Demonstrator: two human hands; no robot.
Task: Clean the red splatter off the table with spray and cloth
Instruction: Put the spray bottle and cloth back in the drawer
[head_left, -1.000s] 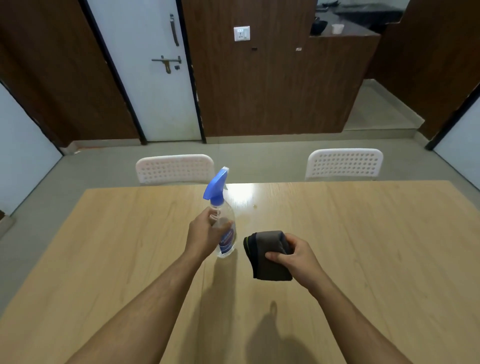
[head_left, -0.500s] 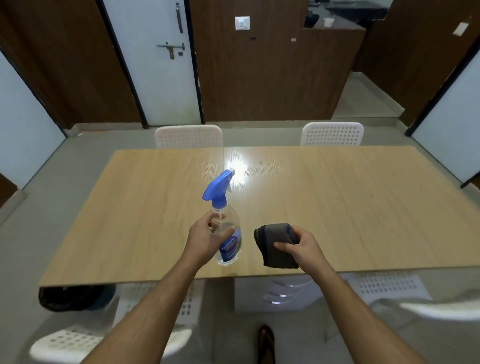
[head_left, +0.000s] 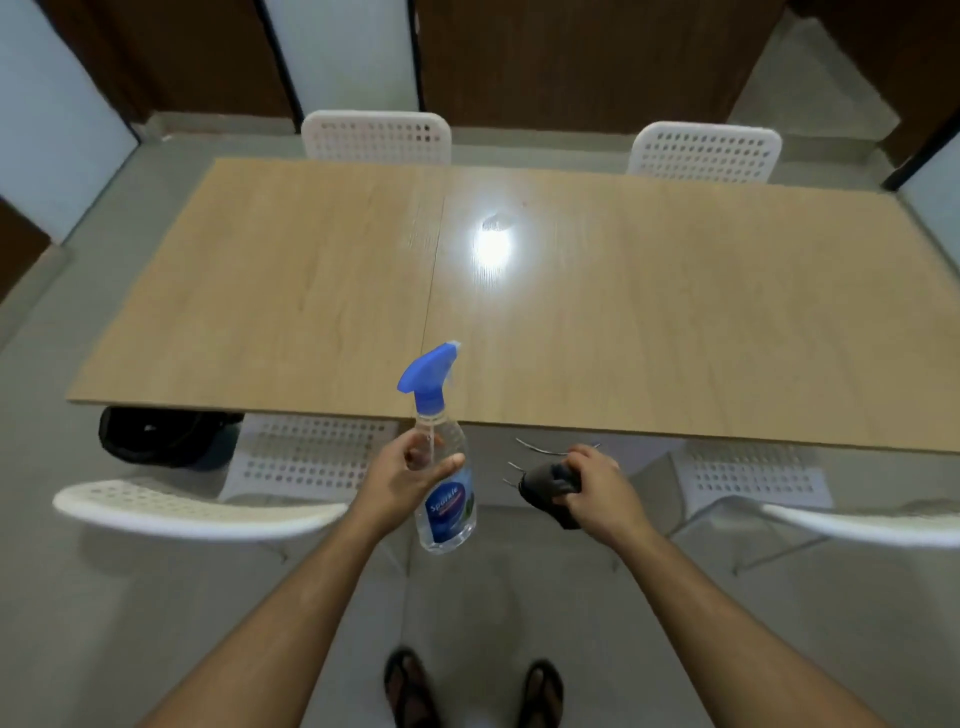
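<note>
Partly, cloth behind right hand.

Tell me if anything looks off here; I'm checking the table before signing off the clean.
One oddity: no red splatter shows on the table, only a bright light glare near its middle. The left hand holds the spray bottle and the right hand grips the dark cloth, both short of the table's near edge.

One desk, one spray bottle, one dark cloth. Four white chairs: two far, two near. One black bag on the floor.
</note>
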